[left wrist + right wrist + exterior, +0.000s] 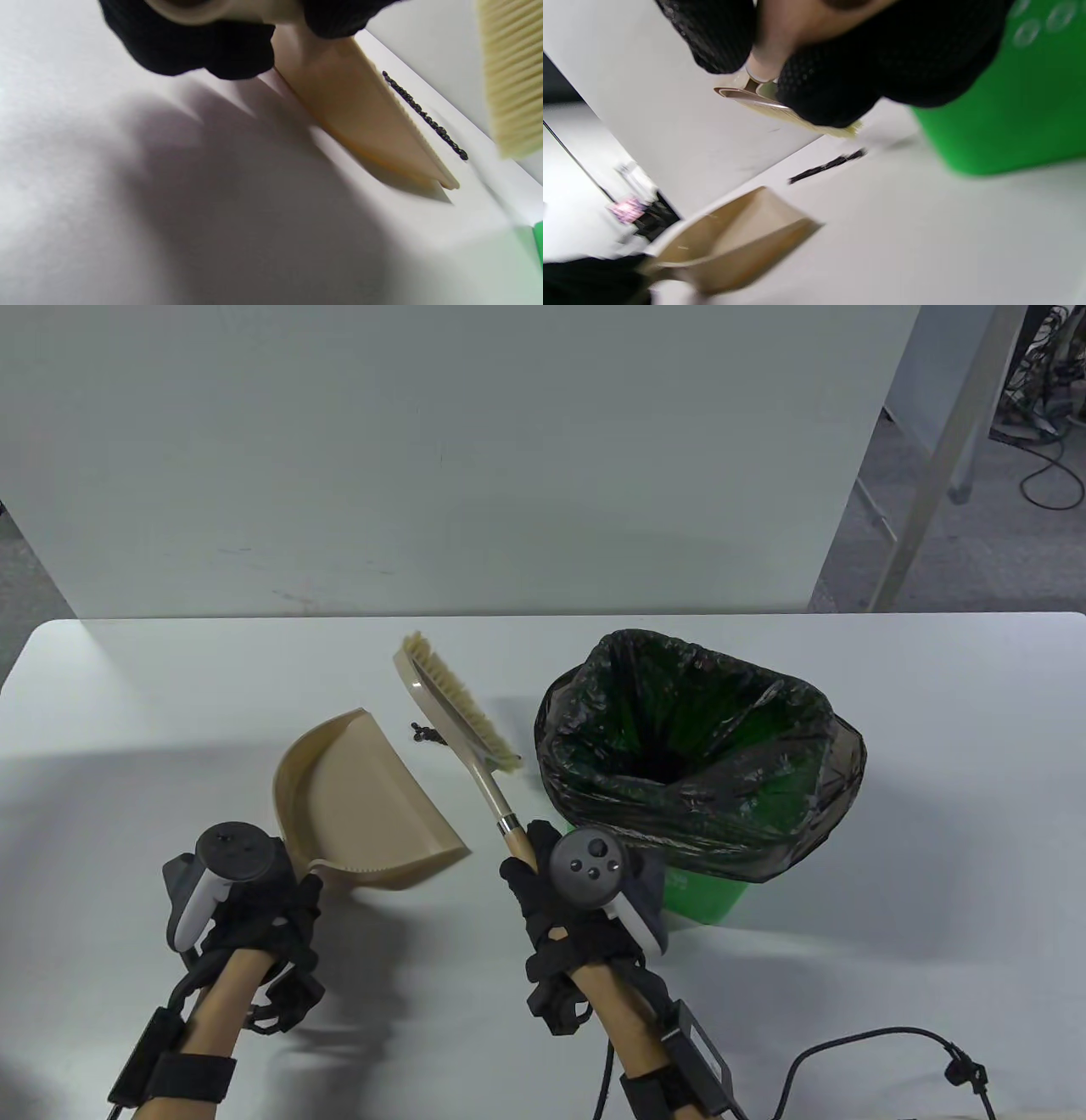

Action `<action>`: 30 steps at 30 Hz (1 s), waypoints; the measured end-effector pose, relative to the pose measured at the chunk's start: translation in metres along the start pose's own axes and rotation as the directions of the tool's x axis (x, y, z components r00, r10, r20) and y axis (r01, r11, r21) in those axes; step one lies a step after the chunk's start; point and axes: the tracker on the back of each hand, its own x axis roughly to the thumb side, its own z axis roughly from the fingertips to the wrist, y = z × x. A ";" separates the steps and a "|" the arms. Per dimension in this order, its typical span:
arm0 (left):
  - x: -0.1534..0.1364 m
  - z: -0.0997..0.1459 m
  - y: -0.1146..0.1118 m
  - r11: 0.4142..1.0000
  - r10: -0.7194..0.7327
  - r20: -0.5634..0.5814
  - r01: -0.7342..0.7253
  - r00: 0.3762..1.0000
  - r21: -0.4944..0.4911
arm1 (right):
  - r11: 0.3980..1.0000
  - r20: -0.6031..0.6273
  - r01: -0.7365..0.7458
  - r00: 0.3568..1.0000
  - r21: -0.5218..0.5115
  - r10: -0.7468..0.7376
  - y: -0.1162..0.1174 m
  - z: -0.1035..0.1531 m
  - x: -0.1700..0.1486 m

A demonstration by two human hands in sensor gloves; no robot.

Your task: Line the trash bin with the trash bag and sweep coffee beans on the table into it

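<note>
Dustpan in one hand, brush in the other, beans waiting in the middle of the frame.

The left hand (254,899) had its grip curled round the handle of a smooth beige plastic dustpan (361,806), its flat lip resting on the matte white tabletop (127,712). The right hand (560,899) was clamped on the wooden handle of a brush (458,712) with pale straw-coloured bristles and a metal collar. A small clump of dark coffee beans (424,734) sat just left of the brush head, above the dustpan. At centre right stood the green trash bin (704,895), already lined with a crinkly, glossy black trash bag (764,814) folded over its rim.
</note>
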 end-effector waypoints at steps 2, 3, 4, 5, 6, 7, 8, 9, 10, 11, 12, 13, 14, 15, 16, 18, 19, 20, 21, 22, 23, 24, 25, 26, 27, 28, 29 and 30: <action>0.002 0.000 -0.001 1.000 0.003 0.002 -0.003 1.000 0.005 | 0.987 -0.056 -0.160 0.986 -0.023 0.159 0.005 0.002 0.007; 0.003 0.000 -0.001 1.000 0.006 0.003 -0.006 1.000 0.006 | 0.983 -0.083 -0.185 0.980 -0.016 0.183 0.008 0.001 0.008; 0.003 -0.001 -0.002 1.000 0.012 0.001 -0.012 1.000 0.006 | 0.982 -0.109 -0.186 0.977 -0.001 0.185 0.011 -0.002 0.008; 0.004 -0.002 -0.002 1.000 0.015 -0.001 -0.015 1.000 0.007 | 0.983 -0.122 -0.184 0.975 0.008 0.184 0.013 -0.004 0.007; 0.005 -0.004 -0.003 1.000 0.017 -0.006 -0.017 1.000 0.008 | 0.983 -0.144 -0.181 0.972 0.024 0.183 0.018 -0.008 0.006; 0.006 -0.006 -0.003 1.000 0.017 -0.012 -0.017 1.000 0.009 | 0.981 -0.162 -0.185 0.968 0.051 0.191 0.024 -0.014 0.005; 0.008 -0.007 -0.003 1.000 0.016 -0.015 -0.016 1.000 0.011 | 0.980 -0.171 -0.189 0.965 0.064 0.198 0.029 -0.017 0.005; 0.009 -0.008 -0.004 1.000 0.015 -0.016 -0.014 1.000 0.013 | 0.977 -0.174 -0.201 0.962 0.074 0.211 0.033 -0.020 0.006; 0.010 -0.009 -0.004 1.000 0.011 -0.016 -0.011 1.000 0.015 | 0.974 -0.174 -0.213 0.959 0.082 0.225 0.037 -0.022 0.008; 0.012 -0.010 -0.005 1.000 0.007 -0.016 -0.007 1.000 0.015 | 0.971 -0.175 -0.222 0.956 0.088 0.234 0.041 -0.026 0.011; 0.013 -0.010 -0.005 1.000 -0.002 -0.015 0.002 1.000 0.015 | 0.973 -0.175 -0.214 0.958 0.091 0.227 0.044 -0.030 0.014; 0.014 -0.010 -0.006 1.000 -0.012 -0.013 0.012 1.000 0.014 | 0.977 -0.179 -0.193 0.962 0.096 0.207 0.047 -0.033 0.018; 0.015 -0.009 -0.007 1.000 -0.019 -0.011 0.019 1.000 0.013 | 0.982 -0.175 -0.161 0.969 0.099 0.176 0.051 -0.037 0.022; 0.016 -0.008 -0.007 1.000 -0.020 -0.008 0.021 1.000 0.013 | 0.985 -0.171 -0.141 0.973 0.103 0.157 0.053 -0.039 0.026; 0.016 -0.007 -0.008 1.000 -0.023 -0.003 0.023 1.000 0.011 | 0.987 -0.153 -0.114 0.980 0.111 0.130 0.056 -0.040 0.032; 0.016 -0.006 -0.008 1.000 -0.030 0.004 0.030 1.000 0.010 | 0.986 -0.083 -0.075 0.993 0.147 0.087 0.062 -0.038 0.042; 0.015 -0.005 -0.008 0.999 -0.031 0.005 0.031 0.999 0.009 | 0.985 -0.054 -0.061 0.996 0.160 0.071 0.062 -0.037 0.045; 0.014 -0.005 -0.008 1.000 -0.025 0.006 0.025 1.000 0.008 | 0.982 -0.013 -0.028 0.999 0.189 0.031 0.061 -0.034 0.049; 0.014 -0.005 -0.007 1.000 -0.019 0.006 0.019 1.000 0.007 | 0.979 0.004 -0.005 1.000 0.204 0.004 0.060 -0.032 0.052; 0.014 -0.004 -0.007 1.000 -0.016 0.006 0.016 1.000 0.007 | 0.976 0.018 0.030 0.999 0.216 -0.035 0.057 -0.030 0.055; 0.014 -0.004 -0.007 1.000 -0.015 0.007 0.015 1.000 0.008 | 0.973 0.032 0.082 0.995 0.218 -0.091 0.052 -0.027 0.058; 0.014 -0.004 -0.008 1.000 -0.018 0.007 0.018 1.000 0.009 | 0.970 0.044 0.121 0.990 0.213 -0.134 0.047 -0.025 0.059; 0.013 -0.005 -0.008 1.000 -0.022 0.008 0.022 1.000 0.009 | 0.965 0.057 0.169 0.981 0.201 -0.184 0.041 -0.022 0.060; 0.013 -0.005 -0.008 1.000 -0.025 0.008 0.025 1.000 0.009 | 0.963 0.066 0.192 0.976 0.191 -0.208 0.037 -0.021 0.060; 0.013 -0.005 -0.009 1.000 -0.028 0.008 0.028 1.000 0.009 | 0.962 0.079 0.212 0.970 0.169 -0.228 0.032 -0.019 0.059; 0.014 -0.004 -0.009 1.000 -0.030 0.008 0.030 1.000 0.008 | 0.968 0.089 0.212 0.970 0.137 -0.226 0.028 -0.017 0.058; 0.014 -0.004 -0.009 1.000 -0.030 0.008 0.030 1.000 0.008 | 0.974 0.093 0.199 0.973 0.108 -0.209 0.025 -0.016 0.056; 0.014 -0.004 -0.009 1.000 -0.031 0.009 0.030 0.999 0.008 | 0.979 0.092 0.185 0.977 0.083 -0.193 0.023 -0.016 0.054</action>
